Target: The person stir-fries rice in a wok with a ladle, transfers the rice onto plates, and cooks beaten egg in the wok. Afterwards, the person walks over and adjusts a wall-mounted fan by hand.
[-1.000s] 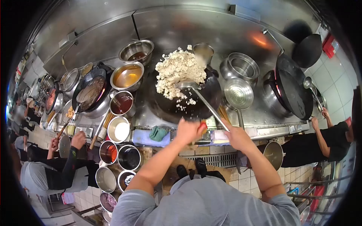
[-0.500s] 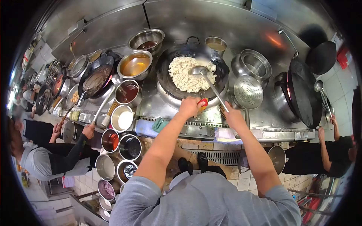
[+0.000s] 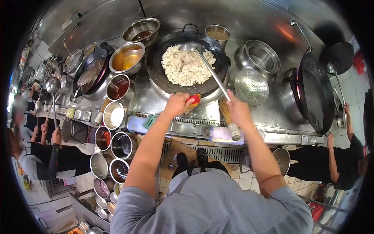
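Observation:
A large black wok (image 3: pixel 156 74) sits on the burner in front of me, holding a heap of pale, crumbly food that looks like rice (image 3: pixel 185 68). My left hand (image 3: pixel 177 104) is closed at the wok's near edge, gripping a red and yellow cloth (image 3: pixel 193 100); the wok's near handle is hidden there. In my right hand (image 3: pixel 238 111) is the long shaft of a metal ladle (image 3: pixel 212 70). The ladle's bowl rests at the far side of the heap. Beside my right hand, a bamboo wok brush (image 3: pixel 226 115) leans at the stove's front edge.
A perforated strainer (image 3: pixel 251 87) and a steel pot (image 3: pixel 263 56) stand right of the wok. Bowls of amber liquid (image 3: pixel 126 58) and dark red sauce (image 3: pixel 117 86), plus several containers, line the left. Co-workers (image 3: pixel 43 156) (image 3: pixel 327 160) stand at both sides by other woks.
The ladle's bowl has moved from the right-middle of the food to its far side. My right hand has shifted upward, uncovering the brush. The whole view has tilted slightly.

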A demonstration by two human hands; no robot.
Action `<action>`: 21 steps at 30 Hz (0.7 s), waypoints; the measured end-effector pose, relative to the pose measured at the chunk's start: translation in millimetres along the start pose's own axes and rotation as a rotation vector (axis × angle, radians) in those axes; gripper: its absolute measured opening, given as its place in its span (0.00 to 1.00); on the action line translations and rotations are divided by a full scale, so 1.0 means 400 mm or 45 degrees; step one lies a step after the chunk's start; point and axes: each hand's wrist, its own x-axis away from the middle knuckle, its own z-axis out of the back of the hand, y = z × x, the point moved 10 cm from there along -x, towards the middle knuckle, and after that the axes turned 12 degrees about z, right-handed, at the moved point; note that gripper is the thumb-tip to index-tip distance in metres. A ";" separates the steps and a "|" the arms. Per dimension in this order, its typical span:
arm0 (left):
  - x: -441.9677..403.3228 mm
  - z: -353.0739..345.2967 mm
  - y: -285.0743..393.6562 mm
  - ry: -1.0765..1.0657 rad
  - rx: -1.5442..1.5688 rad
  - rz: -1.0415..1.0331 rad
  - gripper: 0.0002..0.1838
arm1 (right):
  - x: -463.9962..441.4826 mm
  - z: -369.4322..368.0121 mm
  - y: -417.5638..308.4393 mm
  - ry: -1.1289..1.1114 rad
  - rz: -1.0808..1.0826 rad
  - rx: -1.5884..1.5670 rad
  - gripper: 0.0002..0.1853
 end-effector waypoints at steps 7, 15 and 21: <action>0.011 0.008 -0.006 0.155 -0.102 0.123 0.14 | -0.145 -0.060 0.049 0.118 0.248 -0.132 0.25; 0.013 0.017 0.007 0.136 -0.126 -0.096 0.12 | -0.010 -0.047 -0.012 -0.098 -0.427 -2.369 0.15; 0.023 -0.004 -0.002 -0.047 -0.180 -0.024 0.13 | -0.198 -0.146 -0.010 0.026 -0.244 -0.741 0.16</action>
